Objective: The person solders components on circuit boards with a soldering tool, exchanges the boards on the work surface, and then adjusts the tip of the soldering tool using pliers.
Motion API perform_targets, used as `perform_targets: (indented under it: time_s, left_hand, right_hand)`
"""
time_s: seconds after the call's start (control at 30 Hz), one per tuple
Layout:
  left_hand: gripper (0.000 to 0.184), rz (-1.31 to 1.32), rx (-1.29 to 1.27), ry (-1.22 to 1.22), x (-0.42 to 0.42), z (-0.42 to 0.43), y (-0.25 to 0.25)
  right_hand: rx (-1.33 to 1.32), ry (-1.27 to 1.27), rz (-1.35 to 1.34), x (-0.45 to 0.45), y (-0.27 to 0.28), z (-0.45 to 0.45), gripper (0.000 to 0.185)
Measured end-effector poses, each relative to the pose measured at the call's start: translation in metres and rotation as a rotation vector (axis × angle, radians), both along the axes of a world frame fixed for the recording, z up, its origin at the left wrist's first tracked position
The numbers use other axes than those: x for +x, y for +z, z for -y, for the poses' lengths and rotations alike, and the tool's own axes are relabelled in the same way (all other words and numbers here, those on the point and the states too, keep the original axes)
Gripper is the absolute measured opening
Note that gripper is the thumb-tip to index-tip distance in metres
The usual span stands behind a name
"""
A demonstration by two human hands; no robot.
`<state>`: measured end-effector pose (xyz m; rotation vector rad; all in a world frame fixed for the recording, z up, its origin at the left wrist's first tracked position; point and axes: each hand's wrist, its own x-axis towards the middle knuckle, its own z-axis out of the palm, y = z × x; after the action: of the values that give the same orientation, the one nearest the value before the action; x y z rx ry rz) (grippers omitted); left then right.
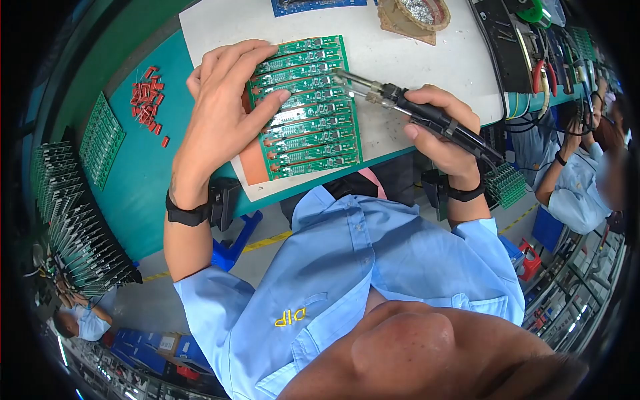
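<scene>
A green panel of several narrow circuit boards point(313, 120) lies on a white sheet. My left hand point(230, 100) rests palm down across its left side, fingers spread, thumb and fingertips touching the boards. Beneath the panel's left edge, an orange-brown piece point(252, 162) shows. My right hand point(443, 130) is wrapped round the black handle of a soldering tool point(433, 115). The tool's metal tip reaches the upper right part of the panel; exact contact there is too small to tell.
Red components point(147, 100) lie loose on the green mat point(137, 193), near another green panel point(102, 140). A row of upright boards point(80, 220) lines the left. A round container point(417, 15) stands behind; pliers point(543, 77) lie right. Another person point(577, 180) is at far right.
</scene>
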<state>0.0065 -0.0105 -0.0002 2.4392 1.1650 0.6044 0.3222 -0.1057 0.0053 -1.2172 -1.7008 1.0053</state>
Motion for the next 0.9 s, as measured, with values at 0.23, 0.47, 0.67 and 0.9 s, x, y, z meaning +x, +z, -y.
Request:
perform_targets:
  time_s: [0.23,0.47,0.67,0.9]
  left_hand:
    - [0.050,-0.003,-0.004,-0.005,-0.001,0.000,-0.001]
    - [0.049,0.005,-0.019,-0.015,-0.001,-0.001,-0.003]
    - [0.050,0.010,-0.028,-0.005,-0.001,0.000,-0.002]
    - [0.049,0.012,-0.006,-0.010,0.000,0.001,-0.002]
  right_hand:
    - [0.256,-0.579,-0.337,-0.003,-0.017,-0.007,0.036]
    - [0.158,-0.213,-0.102,0.011,-0.007,0.006,0.041]
    - [0.074,0.033,-0.016,0.003,-0.004,0.001,0.038]
    - [0.035,0.004,-0.037,-0.002,-0.006,-0.004,0.038]
